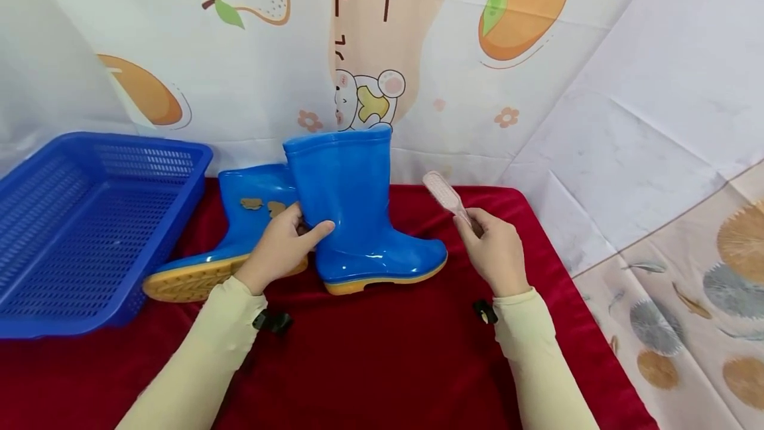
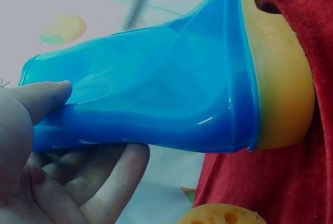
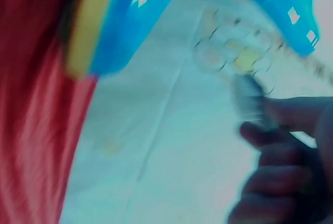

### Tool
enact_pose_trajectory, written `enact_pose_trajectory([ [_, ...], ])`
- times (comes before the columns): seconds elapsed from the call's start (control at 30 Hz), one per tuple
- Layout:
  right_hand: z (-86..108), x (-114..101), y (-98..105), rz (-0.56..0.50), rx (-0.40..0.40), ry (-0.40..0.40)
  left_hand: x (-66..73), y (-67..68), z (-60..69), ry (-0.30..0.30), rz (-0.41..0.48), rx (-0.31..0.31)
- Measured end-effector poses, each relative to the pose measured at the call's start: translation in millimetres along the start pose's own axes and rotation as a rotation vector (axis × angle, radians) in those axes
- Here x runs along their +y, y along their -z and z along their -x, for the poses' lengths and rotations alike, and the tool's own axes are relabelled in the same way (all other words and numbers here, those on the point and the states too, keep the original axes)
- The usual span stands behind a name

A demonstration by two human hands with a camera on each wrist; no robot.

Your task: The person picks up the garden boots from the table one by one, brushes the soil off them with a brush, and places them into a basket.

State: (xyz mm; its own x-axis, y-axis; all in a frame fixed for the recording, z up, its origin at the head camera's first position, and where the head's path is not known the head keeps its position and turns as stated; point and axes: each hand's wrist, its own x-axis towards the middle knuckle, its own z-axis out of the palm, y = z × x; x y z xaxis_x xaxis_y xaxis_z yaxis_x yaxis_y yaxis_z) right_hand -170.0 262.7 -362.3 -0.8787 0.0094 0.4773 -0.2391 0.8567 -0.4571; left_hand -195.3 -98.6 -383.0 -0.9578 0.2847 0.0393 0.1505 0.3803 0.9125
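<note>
- The left grip (image 1: 280, 247) is grasping the upright blue boot (image 1: 355, 194) by the back of its lower shaft; the thumb (image 2: 52, 95) is pressing the near side while the fingers are curling round the other side.
- That boot is standing on its yellow sole, just to the right of the left grip, its toe pointing toward the right grip (image 1: 495, 254).
- The right grip is clenching the handle of a pale brush (image 1: 443, 191); the brush head is slanting up and to the left of that grip, apart from the boot. The right wrist view is blurring the finer detail.
- A second blue boot (image 1: 247, 227) is lying tilted to the left of and behind the left grip, showing much of its yellow sole (image 1: 191, 281).
- Brown patches (image 1: 251, 204) are marking its shaft, just above the left grip.
- A blue basket (image 1: 128, 307) is resting well to the left of the left grip, beyond the second boot's toe.
- The counter (image 1: 388, 357), covered in red cloth, is stretching beneath both grips and carrying the boots and basket.
- A white curtain (image 1: 447, 32) with fruit prints is hanging behind everything, beyond both grips.
- Pale sleeves (image 1: 199, 357) are covering the arms behind both grips.
</note>
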Motion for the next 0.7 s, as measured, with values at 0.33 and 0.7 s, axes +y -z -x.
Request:
enact_pose_trajectory([
  [0.33,3.2,-64,-27,-0.228,0.159,0.361,5.5,0.4,2.9,-0.039,-0.068,0.009],
  [0.7,4.3,-69,-51,-0.045,0.028,0.411,4.9,0.6,4.2,-0.078,-0.04,-0.08],
])
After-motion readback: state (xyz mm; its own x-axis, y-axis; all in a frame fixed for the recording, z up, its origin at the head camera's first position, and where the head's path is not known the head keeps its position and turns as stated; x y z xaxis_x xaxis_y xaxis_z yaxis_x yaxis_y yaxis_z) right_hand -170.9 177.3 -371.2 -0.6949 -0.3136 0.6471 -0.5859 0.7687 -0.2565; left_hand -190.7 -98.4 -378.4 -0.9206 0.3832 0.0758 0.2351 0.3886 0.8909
